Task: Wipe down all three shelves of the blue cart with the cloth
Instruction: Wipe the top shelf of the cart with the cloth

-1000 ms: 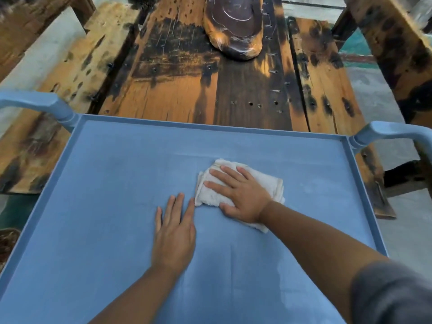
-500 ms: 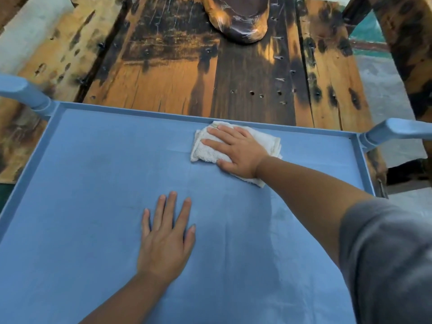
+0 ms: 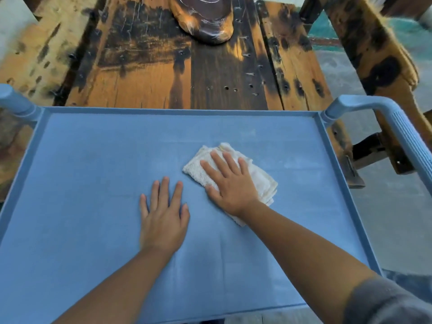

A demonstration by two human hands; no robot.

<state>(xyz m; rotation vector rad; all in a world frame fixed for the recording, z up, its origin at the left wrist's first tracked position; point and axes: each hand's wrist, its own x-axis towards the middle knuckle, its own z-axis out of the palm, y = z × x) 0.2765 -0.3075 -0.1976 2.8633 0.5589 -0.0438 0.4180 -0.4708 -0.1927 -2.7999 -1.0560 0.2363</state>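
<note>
The blue cart's top shelf [image 3: 93,160] fills the lower view, with a raised rim all round. A folded white cloth [image 3: 259,177] lies on it right of centre. My right hand [image 3: 230,183] presses flat on the cloth, fingers spread and pointing away from me. My left hand [image 3: 163,216] rests flat on the bare shelf just left of the cloth, holding nothing. The two lower shelves are hidden beneath the top one.
A stained wooden table [image 3: 163,66] stands right behind the cart, with a dark brown glazed object [image 3: 205,19] on it. The cart's blue handles rise at the far left [image 3: 14,101] and right [image 3: 385,118]. Wooden beams [image 3: 374,54] and concrete floor [image 3: 397,206] lie to the right.
My right hand has pulled the cloth back from the shelf's far rim toward me and slightly right. My left hand has stayed flat on the shelf.
</note>
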